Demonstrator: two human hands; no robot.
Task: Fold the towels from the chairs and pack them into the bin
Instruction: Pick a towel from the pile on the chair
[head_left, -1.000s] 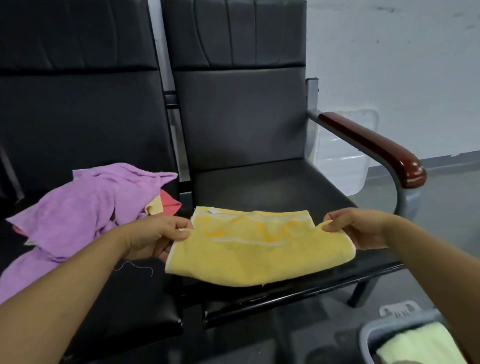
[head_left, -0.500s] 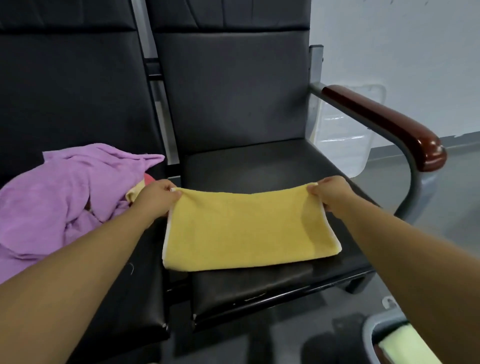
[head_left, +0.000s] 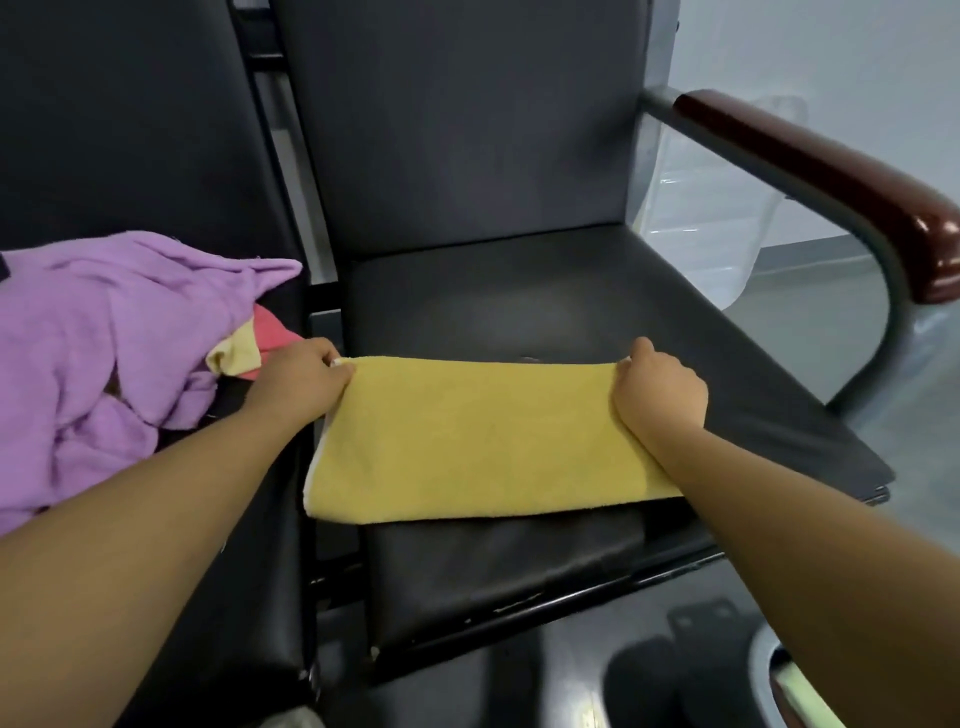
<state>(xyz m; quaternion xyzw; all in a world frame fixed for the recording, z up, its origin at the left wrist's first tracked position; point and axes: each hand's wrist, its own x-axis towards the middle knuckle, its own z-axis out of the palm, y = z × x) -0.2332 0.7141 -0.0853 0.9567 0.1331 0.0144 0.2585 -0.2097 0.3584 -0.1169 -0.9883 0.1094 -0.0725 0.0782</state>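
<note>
Towel (head_left: 483, 441) lies folded flat on the seat (head_left: 545, 291); left hand (head_left: 301, 382) and right hand (head_left: 660, 387) each pinch a far corner, likely squaring edges. Bin (head_left: 779, 670) sits low right, barely visible, contents unclear.

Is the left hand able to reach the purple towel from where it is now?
Probably yes. The left hand pinches the yellow towel close beside the purple towel; the way looks free, but it must let go first.
</note>
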